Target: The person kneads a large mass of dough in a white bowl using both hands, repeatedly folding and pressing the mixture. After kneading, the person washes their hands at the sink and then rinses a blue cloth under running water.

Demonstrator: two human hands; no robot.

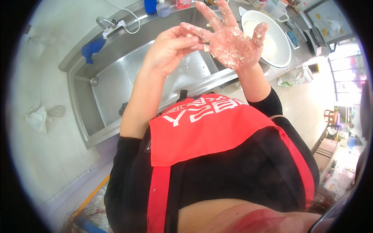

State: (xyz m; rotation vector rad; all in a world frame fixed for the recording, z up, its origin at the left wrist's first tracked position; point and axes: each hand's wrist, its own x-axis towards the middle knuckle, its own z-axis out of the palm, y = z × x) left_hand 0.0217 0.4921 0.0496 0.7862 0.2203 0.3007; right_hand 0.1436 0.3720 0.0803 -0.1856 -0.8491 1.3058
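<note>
Sticky pale dough coats the palm and fingers of my right hand (233,43), which is raised over the sink's right end, palm up and fingers spread. My left hand (173,48), mostly clean, meets it from the left; its thumb and fingertips are pinched at the little-finger side of my right hand. Just right of the doughy hand, a white enamel basin (284,49) with a dark rim holds pale dough or flour. Below both hands lies the stainless steel sink (116,78).
A faucet (105,23) and a blue cloth (92,50) are at the sink's back left edge. Soap bottles (163,8) stand behind it. A small digital scale (292,39) and a clear plastic jug (272,10) are near the basin. A wire whisk (56,111) is at the far left.
</note>
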